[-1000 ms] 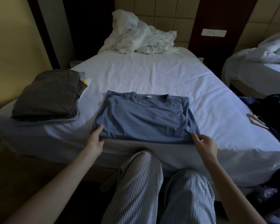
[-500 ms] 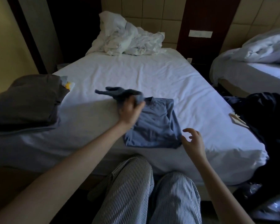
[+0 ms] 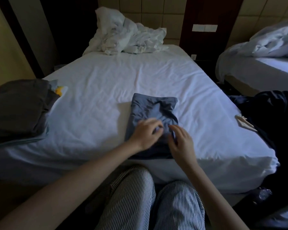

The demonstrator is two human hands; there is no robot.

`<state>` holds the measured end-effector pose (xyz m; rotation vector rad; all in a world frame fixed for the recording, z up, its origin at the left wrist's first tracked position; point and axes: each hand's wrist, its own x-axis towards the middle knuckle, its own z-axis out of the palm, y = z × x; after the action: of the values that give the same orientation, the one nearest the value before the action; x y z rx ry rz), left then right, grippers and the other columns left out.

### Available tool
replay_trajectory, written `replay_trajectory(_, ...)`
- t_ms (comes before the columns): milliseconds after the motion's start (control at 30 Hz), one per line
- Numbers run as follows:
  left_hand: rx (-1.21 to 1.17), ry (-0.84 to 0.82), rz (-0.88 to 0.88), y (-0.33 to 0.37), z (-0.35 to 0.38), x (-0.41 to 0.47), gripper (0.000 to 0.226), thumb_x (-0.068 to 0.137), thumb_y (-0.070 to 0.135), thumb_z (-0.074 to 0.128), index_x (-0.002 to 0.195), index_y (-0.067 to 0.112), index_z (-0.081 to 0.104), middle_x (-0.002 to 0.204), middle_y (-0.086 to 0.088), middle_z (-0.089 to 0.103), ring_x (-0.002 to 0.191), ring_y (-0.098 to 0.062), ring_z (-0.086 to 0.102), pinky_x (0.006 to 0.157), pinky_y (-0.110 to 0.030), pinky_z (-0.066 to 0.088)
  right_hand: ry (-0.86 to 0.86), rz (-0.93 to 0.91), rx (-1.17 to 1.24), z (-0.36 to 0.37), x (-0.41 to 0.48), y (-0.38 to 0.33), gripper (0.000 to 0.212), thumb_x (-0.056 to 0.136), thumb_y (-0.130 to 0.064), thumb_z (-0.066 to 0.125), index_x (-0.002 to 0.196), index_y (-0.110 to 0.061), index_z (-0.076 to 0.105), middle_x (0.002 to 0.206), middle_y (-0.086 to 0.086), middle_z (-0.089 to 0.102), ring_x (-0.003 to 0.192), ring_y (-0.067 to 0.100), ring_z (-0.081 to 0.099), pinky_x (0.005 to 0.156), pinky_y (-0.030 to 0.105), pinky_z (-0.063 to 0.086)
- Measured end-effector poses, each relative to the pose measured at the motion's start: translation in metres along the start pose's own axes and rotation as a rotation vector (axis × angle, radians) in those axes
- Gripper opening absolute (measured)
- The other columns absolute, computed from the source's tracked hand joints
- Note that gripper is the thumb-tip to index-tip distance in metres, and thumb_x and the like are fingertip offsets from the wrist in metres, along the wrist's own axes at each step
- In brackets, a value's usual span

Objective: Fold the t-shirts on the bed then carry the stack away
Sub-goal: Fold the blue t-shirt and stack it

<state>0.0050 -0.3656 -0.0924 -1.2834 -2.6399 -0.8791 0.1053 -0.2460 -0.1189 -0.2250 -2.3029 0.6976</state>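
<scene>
Squarely at the near edge of the bed (image 3: 140,77), in the head view, lies a blue shirt (image 3: 153,110), folded to a narrow packet with its top layer puckered and a ridge running across it. Both hands are on its near half. The left hand (image 3: 145,134) lies over the cloth with its fingers bent down onto it, but it is blurred and I cannot tell whether they pinch a fold or only press. The right hand (image 3: 181,143) is just beside it, fingers loose and a little apart, their tips at the fabric and gripping nothing that I can see.

Well apart, at the left edge of the bed, sits a stack (image 3: 18,110) of dark grey folded clothes with something yellow peeping out behind it. A crumpled duvet (image 3: 128,39) is heaped at the head, a second bed (image 3: 259,68) stands to the right, and dark clothes (image 3: 273,113) lie between the two.

The shirt looks light, thin and limp — it will sag and slide open if lifted by one corner. My judgement is that it wants smoothing flat first, then taking from beneath with both palms, or pinching through all layers at the two near corners, before it goes across to the stack. The stack itself is soft too — best carried from under, with a hand on top.
</scene>
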Motion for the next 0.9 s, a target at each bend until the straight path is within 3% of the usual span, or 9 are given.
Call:
replay_trajectory(100, 0.377, -0.171, -0.062, -0.038, 0.002, -0.012, 0.072, 0.084, 0.063, 0.003, 0.148, 0.037, 0.018, 0.160, 0.002, 0.007, 0.146, -0.017, 0.003, 0.115, -0.039, -0.001, -0.129, -0.020, -0.281, 0.021, -0.019, 0.016, 0.049, 0.090, -0.042, 0.037, 0.127, -0.017, 0.058, 0.132, 0.010, 0.057, 0.120, 0.034, 0.054, 0.099, 0.040, 0.040)
replay_trajectory(200, 0.450, -0.274, -0.094, -0.046, 0.013, -0.016, 0.071, 0.081, 0.064, -0.006, 0.148, 0.043, 0.002, 0.160, 0.003, -0.003, 0.147, -0.019, -0.003, 0.115, -0.042, -0.004, -0.169, -0.004, -0.356, 0.025, -0.034, 0.032, 0.051, 0.091, -0.046, 0.035, 0.136, -0.025, 0.048, 0.141, 0.010, 0.047, 0.127, 0.033, 0.047, 0.105, 0.036, 0.023)
replay_trajectory(300, 0.337, -0.301, -0.108, -0.040, 0.000, 0.002, 0.054, 0.094, 0.057, 0.020, 0.144, 0.038, 0.030, 0.156, 0.000, 0.022, 0.143, -0.021, 0.016, 0.113, -0.041, 0.009, -0.149, -0.001, -0.347, 0.025, -0.032, 0.034, 0.051, 0.091, -0.046, 0.036, 0.136, -0.026, 0.047, 0.141, 0.011, 0.047, 0.127, 0.033, 0.047, 0.105, 0.036, 0.022)
replay_trajectory(400, 0.108, -0.069, -0.111, -0.036, -0.013, 0.040, 0.042, 0.089, 0.045, 0.037, 0.108, 0.019, 0.064, 0.115, -0.008, 0.059, 0.112, -0.028, 0.053, 0.093, -0.035, 0.037, -0.153, 0.000, -0.334, 0.026, -0.032, 0.032, 0.051, 0.090, -0.045, 0.037, 0.137, -0.026, 0.045, 0.140, 0.012, 0.047, 0.126, 0.035, 0.047, 0.105, 0.037, 0.023)
replay_trajectory(467, 0.001, 0.051, -0.103, -0.029, -0.010, 0.076, 0.031, 0.089, 0.031, 0.047, 0.098, 0.008, 0.066, 0.101, -0.013, 0.063, 0.098, -0.030, 0.058, 0.085, -0.037, 0.045, -0.154, 0.006, -0.329, 0.026, -0.031, 0.033, 0.050, 0.092, -0.047, 0.035, 0.137, -0.026, 0.045, 0.141, 0.012, 0.047, 0.127, 0.034, 0.047, 0.105, 0.037, 0.023)
replay_trajectory(533, -0.060, 0.043, -0.140, -0.016, -0.008, 0.111, 0.025, 0.091, 0.021, 0.053, 0.110, 0.008, 0.061, 0.094, -0.010, 0.061, 0.093, -0.029, 0.060, 0.079, -0.035, 0.047, -0.160, 0.008, -0.326, 0.026, -0.032, 0.032, 0.051, 0.096, -0.051, 0.027, 0.138, -0.028, 0.042, 0.142, 0.010, 0.046, 0.128, 0.033, 0.045, 0.106, 0.036, 0.022)
replay_trajectory(667, -0.002, -0.271, -0.243, -0.001, -0.005, 0.168, 0.067, 0.090, 0.027, 0.054, 0.148, 0.025, 0.022, 0.102, -0.010, 0.059, 0.086, -0.026, 0.058, 0.064, -0.031, 0.041, -0.167, 0.007, -0.319, 0.026, -0.032, 0.033, 0.050, 0.095, -0.050, 0.031, 0.139, -0.029, 0.042, 0.143, 0.008, 0.045, 0.129, 0.031, 0.045, 0.106, 0.037, 0.024)
replay_trajectory(767, 0.183, -0.488, -0.222, -0.006, 0.000, 0.187, 0.033, 0.087, 0.021, 0.057, 0.119, 0.011, 0.058, 0.109, -0.014, 0.058, 0.087, -0.026, 0.057, 0.069, -0.028, 0.041, -0.180, 0.004, -0.313, 0.027, -0.034, 0.035, 0.049, 0.097, -0.050, 0.026, 0.139, -0.030, 0.040, 0.143, 0.008, 0.045, 0.130, 0.030, 0.044, 0.106, 0.039, 0.026)
replay_trajectory(900, 0.156, -0.278, -0.139, -0.008, 0.011, 0.202, 0.018, 0.089, 0.015, 0.050, 0.102, 0.010, 0.062, 0.110, -0.009, 0.060, 0.100, -0.026, 0.055, 0.078, -0.029, 0.040, -0.186, 0.001, -0.325, 0.029, -0.034, 0.038, 0.048, 0.095, -0.050, 0.031, 0.139, -0.032, 0.039, 0.143, 0.007, 0.045, 0.130, 0.030, 0.044, 0.105, 0.040, 0.027)
